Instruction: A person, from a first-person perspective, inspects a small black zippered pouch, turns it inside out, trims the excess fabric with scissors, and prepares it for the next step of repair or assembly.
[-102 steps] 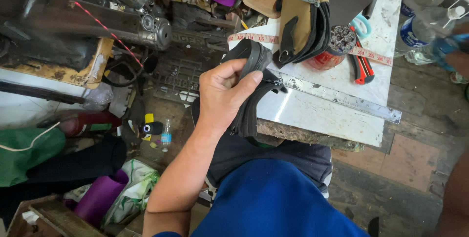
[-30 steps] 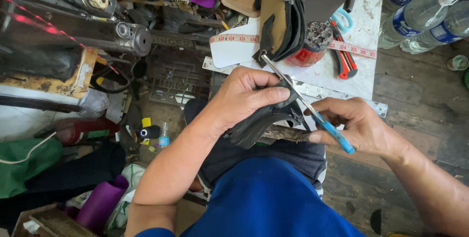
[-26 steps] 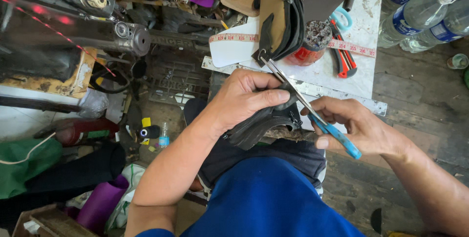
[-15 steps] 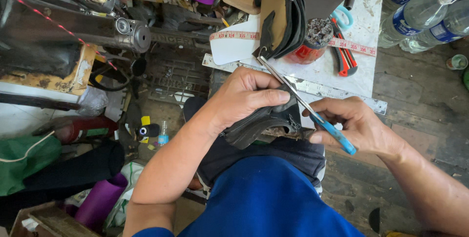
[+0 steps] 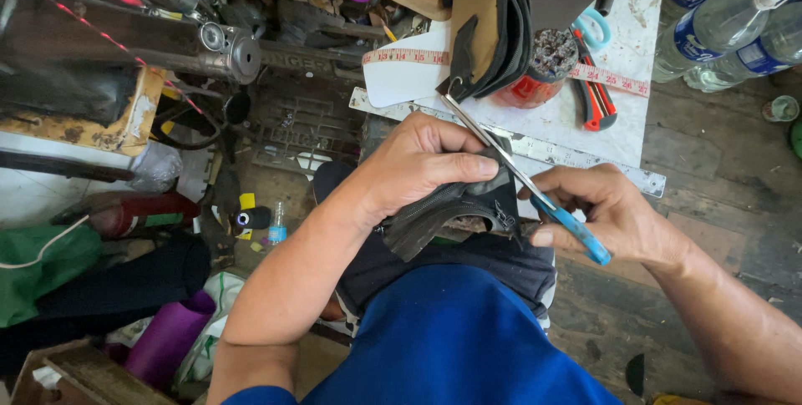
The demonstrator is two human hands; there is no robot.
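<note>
My left hand (image 5: 422, 167) grips a dark, folded piece of fabric or leather (image 5: 451, 213) over my lap, with the thumb pressed on its top edge. My right hand (image 5: 610, 217) holds a pair of scissors with blue handles (image 5: 535, 192). The long metal blades point up and to the left across the dark piece, toward the worktable's front edge. Both hands are close together, just below the white worktable (image 5: 622, 134).
On the worktable lie a metal ruler (image 5: 568, 154), a measuring tape (image 5: 610, 79), a red tin of bits (image 5: 543, 71), an orange-black tool (image 5: 595, 104) and tan leather pieces (image 5: 484, 12). Plastic water bottles (image 5: 718, 25) lie right. A sewing machine (image 5: 150, 29) stands left over floor clutter.
Early on only my left hand held the dark piece at the table edge. My right hand then came in with the scissors, and in the last second their blades shifted only slightly.
</note>
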